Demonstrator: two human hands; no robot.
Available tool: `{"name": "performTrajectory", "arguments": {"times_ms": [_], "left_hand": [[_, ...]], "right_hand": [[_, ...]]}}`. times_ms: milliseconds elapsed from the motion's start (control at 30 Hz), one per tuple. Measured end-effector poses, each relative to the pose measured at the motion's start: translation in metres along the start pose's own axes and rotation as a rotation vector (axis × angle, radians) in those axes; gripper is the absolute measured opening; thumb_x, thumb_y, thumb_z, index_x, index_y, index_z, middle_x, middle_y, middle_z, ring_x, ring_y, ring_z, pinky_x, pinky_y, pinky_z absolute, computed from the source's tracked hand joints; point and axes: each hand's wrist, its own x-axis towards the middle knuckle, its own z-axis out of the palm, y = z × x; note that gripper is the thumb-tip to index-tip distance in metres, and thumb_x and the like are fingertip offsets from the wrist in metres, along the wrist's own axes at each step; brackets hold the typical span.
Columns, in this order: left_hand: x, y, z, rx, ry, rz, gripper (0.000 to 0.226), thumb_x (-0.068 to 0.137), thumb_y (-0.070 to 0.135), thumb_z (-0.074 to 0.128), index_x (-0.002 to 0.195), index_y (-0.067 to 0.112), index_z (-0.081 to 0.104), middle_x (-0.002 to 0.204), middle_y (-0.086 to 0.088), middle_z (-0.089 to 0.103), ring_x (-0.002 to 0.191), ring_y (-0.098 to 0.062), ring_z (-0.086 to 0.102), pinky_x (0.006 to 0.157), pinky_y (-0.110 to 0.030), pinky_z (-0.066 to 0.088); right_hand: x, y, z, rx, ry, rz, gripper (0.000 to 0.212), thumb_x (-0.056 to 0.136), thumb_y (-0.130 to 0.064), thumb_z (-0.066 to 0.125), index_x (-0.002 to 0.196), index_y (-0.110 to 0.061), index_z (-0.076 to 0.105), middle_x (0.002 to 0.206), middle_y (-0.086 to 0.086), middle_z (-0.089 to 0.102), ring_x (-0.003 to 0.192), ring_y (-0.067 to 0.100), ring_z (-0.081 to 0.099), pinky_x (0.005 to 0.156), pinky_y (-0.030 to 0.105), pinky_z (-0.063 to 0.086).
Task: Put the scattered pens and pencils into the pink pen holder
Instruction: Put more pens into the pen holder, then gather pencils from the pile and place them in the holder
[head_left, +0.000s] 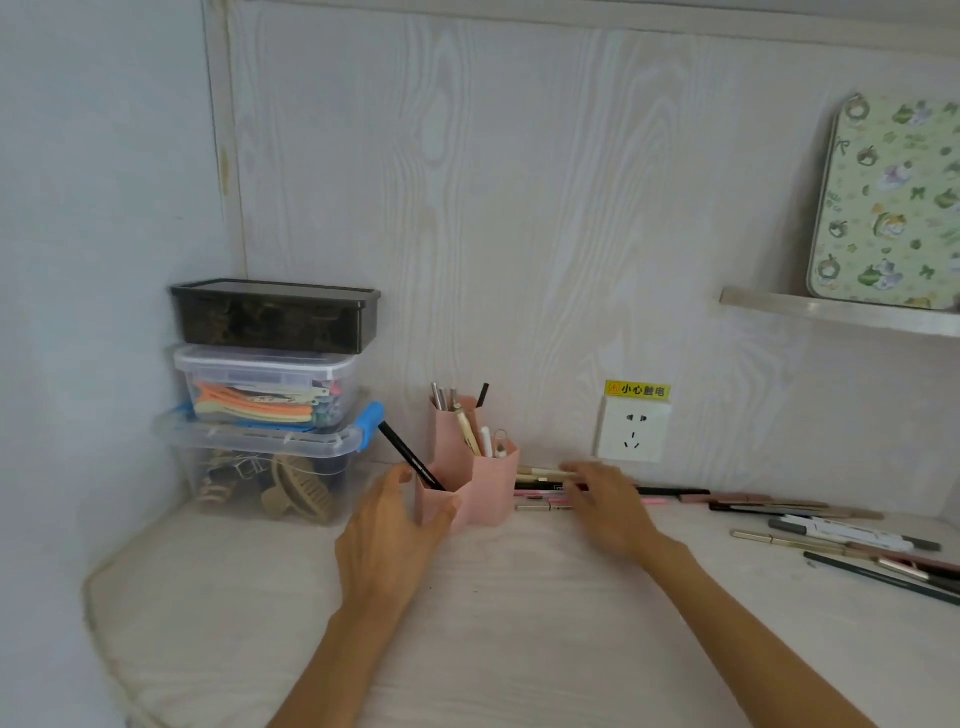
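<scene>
Your left hand (387, 512) cups the pink pen holder (470, 478) near its black pen (410, 462); your right hand (605, 501), fingers spread flat and gripping nothing, rests over the scattered pens (550, 491).

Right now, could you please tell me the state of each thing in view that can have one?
Pink pen holder: upright, partly filled.
Black pen: leaning in the holder's front compartment.
Left hand: around that front compartment.
Right hand: fingers straight, over the pens beside the holder; blurred.
Scattered pens: lying flat on the desk.
Dark box: lid on, top of stack.
Wall socket: nothing plugged in.
</scene>
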Motion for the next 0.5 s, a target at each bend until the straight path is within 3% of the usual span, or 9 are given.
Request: {"name": "performTrajectory", "arguments": {"times_ms": [67,167,233,333,400,500], "left_hand": [[-0.001,0.003,-0.005,-0.054,0.093,-0.007,0.062,0.064,0.059,0.073,0.109,0.027,0.043,0.107,0.006,0.057,0.089,-0.011,0.053,0.067,-0.025,0.041],[-0.005,0.010,-0.014,-0.058,0.176,0.156,0.052,0.061,0.052,0.077,0.087,0.028,0.038,0.078,0.015,0.044,0.066,-0.003,0.044,0.051,-0.017,0.028],[-0.012,0.019,-0.015,-0.023,0.153,0.305,0.040,0.065,0.046,0.074,0.083,0.028,0.043,0.073,0.016,0.043,0.063,-0.002,0.043,0.049,-0.013,0.027],[-0.024,0.037,-0.002,0.051,0.003,0.498,0.021,0.075,0.036,0.072,0.086,0.031,0.054,0.076,0.018,0.050,0.066,-0.001,0.049,0.053,-0.008,0.032],[-0.029,0.049,0.013,0.086,-0.166,0.562,0.013,0.084,0.036,0.063,0.096,0.036,0.058,0.089,0.019,0.056,0.077,0.000,0.055,0.059,-0.008,0.035],[-0.035,0.064,0.038,0.149,-0.335,0.567,0.026,0.091,0.034,0.052,0.117,0.033,0.056,0.114,0.014,0.055,0.092,-0.006,0.057,0.071,-0.022,0.044]], "right_hand": [[-0.008,0.009,0.014,-0.117,-0.060,-0.028,0.039,0.098,-0.032,0.036,0.136,-0.027,0.040,0.145,-0.001,0.039,0.135,0.019,0.031,0.112,0.036,0.023],[-0.012,0.007,0.013,-0.117,-0.010,-0.059,0.036,0.096,-0.035,0.038,0.132,-0.030,0.043,0.140,-0.005,0.042,0.132,0.018,0.034,0.109,0.035,0.025],[-0.015,0.008,0.006,-0.098,-0.048,-0.073,0.036,0.096,-0.037,0.039,0.131,-0.030,0.044,0.137,-0.005,0.044,0.129,0.019,0.037,0.107,0.036,0.028],[-0.024,0.019,-0.007,-0.108,-0.121,-0.124,0.036,0.096,-0.032,0.039,0.132,-0.030,0.043,0.137,-0.005,0.045,0.129,0.018,0.038,0.107,0.038,0.033],[-0.034,0.027,-0.013,-0.105,-0.114,-0.165,0.039,0.096,-0.027,0.040,0.135,-0.031,0.041,0.140,-0.007,0.043,0.132,0.015,0.036,0.110,0.036,0.031],[-0.047,0.036,-0.017,0.051,-0.027,-0.195,0.044,0.093,-0.019,0.047,0.136,-0.028,0.042,0.143,-0.006,0.043,0.134,0.012,0.035,0.113,0.029,0.027]]}}
